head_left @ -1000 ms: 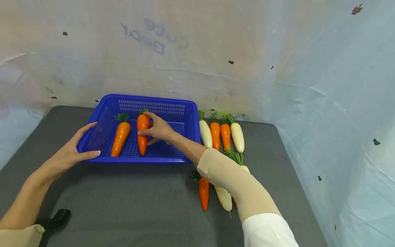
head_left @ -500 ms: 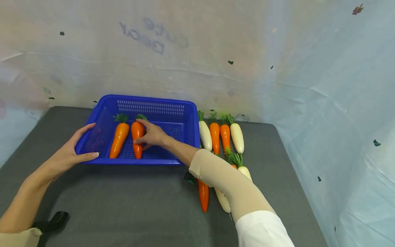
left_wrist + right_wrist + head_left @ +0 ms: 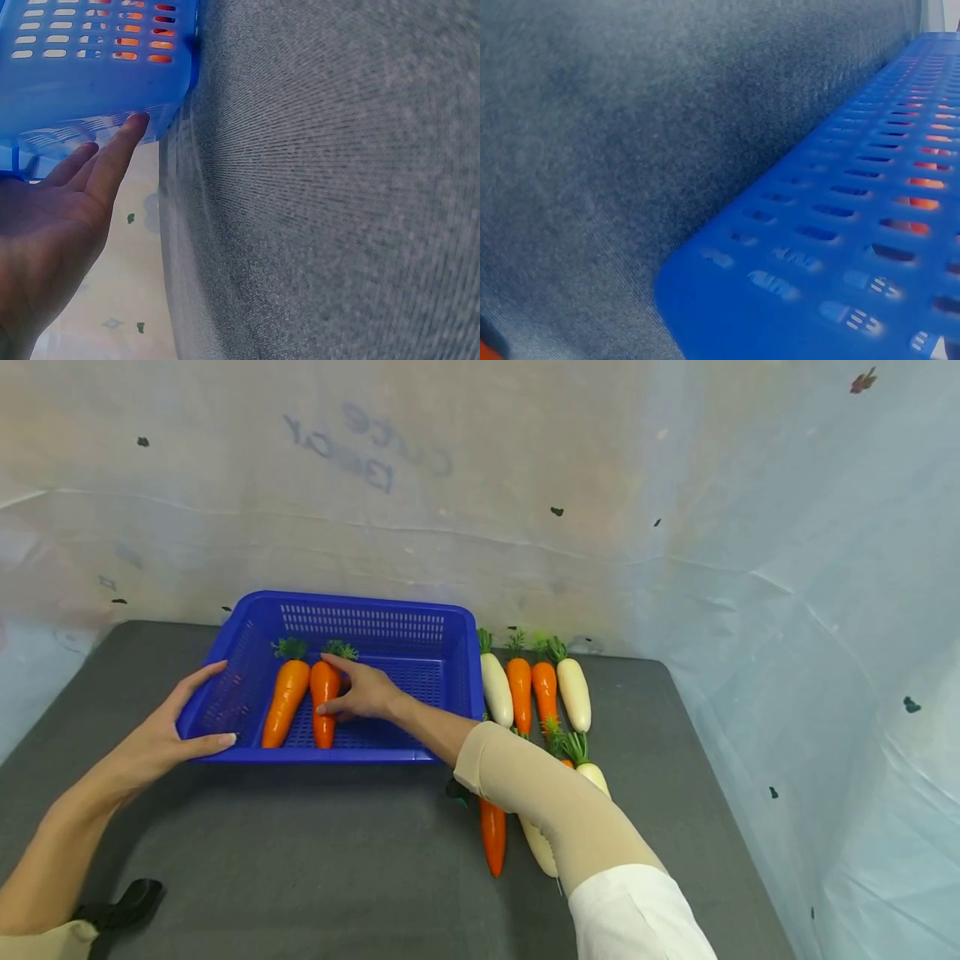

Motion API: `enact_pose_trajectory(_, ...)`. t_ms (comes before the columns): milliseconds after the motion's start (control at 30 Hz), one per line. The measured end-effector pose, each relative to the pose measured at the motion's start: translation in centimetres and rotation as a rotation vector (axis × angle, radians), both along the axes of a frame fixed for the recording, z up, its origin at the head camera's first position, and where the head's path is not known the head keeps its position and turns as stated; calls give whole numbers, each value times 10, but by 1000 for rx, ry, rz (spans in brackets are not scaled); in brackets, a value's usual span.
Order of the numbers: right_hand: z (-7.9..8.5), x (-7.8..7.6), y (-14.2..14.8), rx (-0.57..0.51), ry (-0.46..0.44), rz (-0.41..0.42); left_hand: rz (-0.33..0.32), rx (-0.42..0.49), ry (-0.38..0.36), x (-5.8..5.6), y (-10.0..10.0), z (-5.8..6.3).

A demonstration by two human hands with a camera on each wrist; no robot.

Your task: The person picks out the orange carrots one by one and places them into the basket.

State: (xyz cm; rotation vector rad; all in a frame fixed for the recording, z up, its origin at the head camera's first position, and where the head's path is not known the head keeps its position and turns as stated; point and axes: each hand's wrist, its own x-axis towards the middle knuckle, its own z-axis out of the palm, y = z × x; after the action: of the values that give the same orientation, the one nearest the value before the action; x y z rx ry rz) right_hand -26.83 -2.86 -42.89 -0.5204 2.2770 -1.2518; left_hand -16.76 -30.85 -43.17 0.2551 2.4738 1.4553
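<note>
My right hand (image 3: pixel 366 689) holds an orange carrot (image 3: pixel 324 693) with a green top, fingers and thumb on its right side, inside the blue basket (image 3: pixel 405 755). Just left of it lies a longer carrot (image 3: pixel 287 703), tilted slightly. At the basket's left end, my left hand (image 3: pixel 153 743) rests with thumb near the front corner and fingers at the side rim. The left wrist view shows the fingers of that hand (image 3: pixel 67 210) extended along the basket's outer wall. The right wrist view catches the basket's slotted wall (image 3: pixel 810 262), but no hand.
Beside the basket on the right, several white radishes (image 3: pixel 574 693) and carrots (image 3: pixel 519 693) lie on the grey table (image 3: pixel 315 860). One carrot (image 3: pixel 492 839) lies nearer, partly under my right forearm. A pale sheet (image 3: pixel 480 460) hangs behind the table.
My right hand has shifted left with the carrot, bringing it closer to the longer carrot and lower in the basket. My left hand stays at the basket's left end.
</note>
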Motion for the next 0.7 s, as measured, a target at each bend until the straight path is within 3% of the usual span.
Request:
enact_pose_trajectory(233, 7, -2, 5, 4, -21, 5, 1, 5, 2, 2, 1, 1)
enact_pose_trajectory(433, 20, -7, 15, 82, 92, 25, -4, 12, -9, 2, 2, 2)
enact_pose_trajectory(700, 35, -7, 28, -26, 107, 29, 2, 17, -12, 2, 1, 3)
